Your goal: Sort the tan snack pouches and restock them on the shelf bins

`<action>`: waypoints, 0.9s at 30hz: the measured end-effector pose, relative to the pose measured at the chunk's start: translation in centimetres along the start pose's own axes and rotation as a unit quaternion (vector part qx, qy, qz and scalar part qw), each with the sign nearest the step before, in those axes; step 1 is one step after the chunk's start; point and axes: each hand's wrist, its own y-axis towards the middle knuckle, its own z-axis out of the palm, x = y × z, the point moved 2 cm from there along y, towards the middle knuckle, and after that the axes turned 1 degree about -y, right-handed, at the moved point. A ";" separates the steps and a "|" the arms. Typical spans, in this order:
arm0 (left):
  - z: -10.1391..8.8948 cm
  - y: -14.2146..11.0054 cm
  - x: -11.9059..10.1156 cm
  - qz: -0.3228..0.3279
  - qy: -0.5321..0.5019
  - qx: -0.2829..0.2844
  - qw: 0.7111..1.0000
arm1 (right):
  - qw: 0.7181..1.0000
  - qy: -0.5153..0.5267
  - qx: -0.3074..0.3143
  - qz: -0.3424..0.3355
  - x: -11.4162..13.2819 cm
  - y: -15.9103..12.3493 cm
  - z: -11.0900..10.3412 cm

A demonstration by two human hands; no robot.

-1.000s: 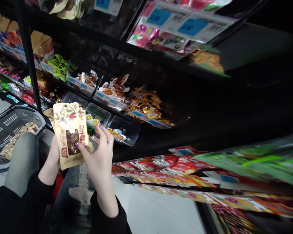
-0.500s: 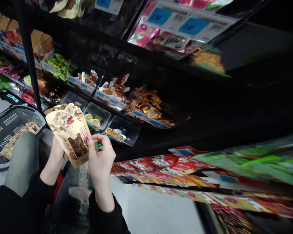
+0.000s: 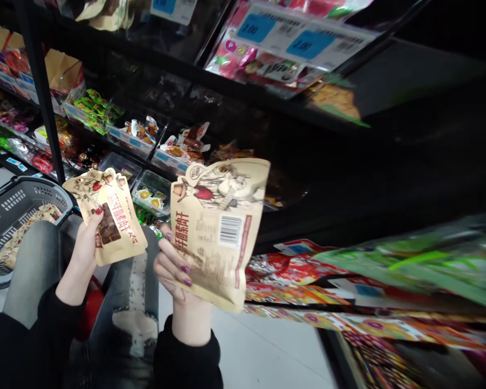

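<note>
My left hand (image 3: pixel 84 237) is closed on the left edge of a tan snack pouch (image 3: pixel 123 235), thumb on its front. A dark window in that pouch shows brown pieces inside. To the right, my right hand (image 3: pixel 174 267) grips a second tan snack pouch (image 3: pixel 222 200) by its lower left side, fingers across the printed face. A barcode and small print face me on this one. The two pouches are held apart, above my knees.
A grey shopping basket (image 3: pixel 18 197) with tan packets in it stands on the floor at left. Ahead are dark shelves with clear bins (image 3: pixel 132 141) of wrapped snacks. Red and green packets (image 3: pixel 291 273) hang or lie at right. Price labels (image 3: pixel 310 43) line the upper shelf.
The pouches, earlier held together, are now apart. My right hand has moved right with one pouch, its barcode side now showing; my left hand has kept the other.
</note>
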 end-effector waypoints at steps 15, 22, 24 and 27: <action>0.3 -1.6 -0.7 -0.084 -0.021 0.155 0.984 | 0.975 -0.101 -0.183 -0.078 0.5 1.7 -2.4; 0.3 -1.8 -0.4 -0.067 -0.032 0.158 0.985 | 0.643 -0.520 -0.481 -0.291 0.1 0.5 -1.8; 0.2 -1.8 -0.3 -0.067 -0.027 0.145 0.987 | 0.638 -0.555 -0.450 -0.287 -0.1 0.3 -1.2; 0.7 -2.0 0.0 -0.069 -0.005 0.140 0.988 | 0.693 -0.548 -0.388 -0.263 -0.2 0.2 -0.5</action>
